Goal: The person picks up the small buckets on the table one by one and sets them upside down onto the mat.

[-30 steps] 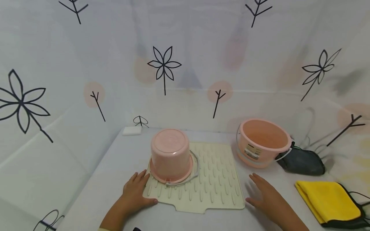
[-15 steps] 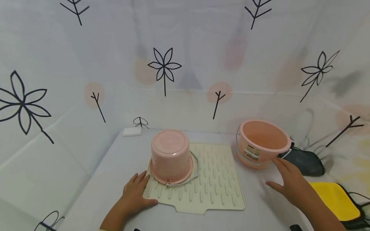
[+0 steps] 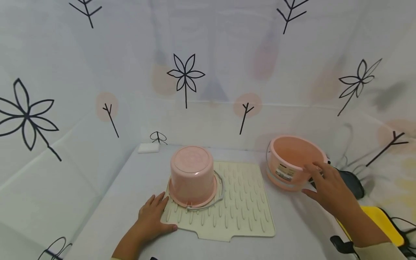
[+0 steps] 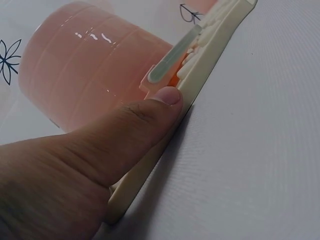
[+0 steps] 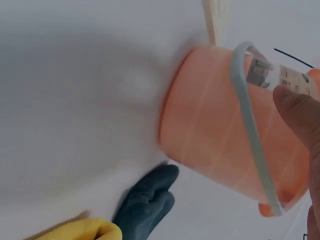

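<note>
A pink bucket (image 3: 191,177) stands upside down on a cream ridged mat (image 3: 242,198), its grey handle lying beside it. My left hand (image 3: 152,215) rests at the mat's front left corner, thumb along the front edge. In the left wrist view the thumb (image 4: 145,117) lies against the mat's rim (image 4: 210,65), close to the bucket's handle hinge. A second pink bucket (image 3: 286,164) stands upright at the right back. My right hand (image 3: 333,189) is at its near right rim, fingers bent over the edge and thumb spread apart in front of the wall.
Behind the right hand lies a dark glove-like thing (image 5: 147,202), partly covered in the head view. A folded yellow cloth (image 3: 385,222) with black trim is at the far right. A small white block (image 3: 148,147) sits at the back left, before a patterned cloth wall (image 3: 211,83).
My right hand has moved right and forward from beside the mat to the upright bucket's rim. The left hand, the mat and both buckets have stayed in place.
</note>
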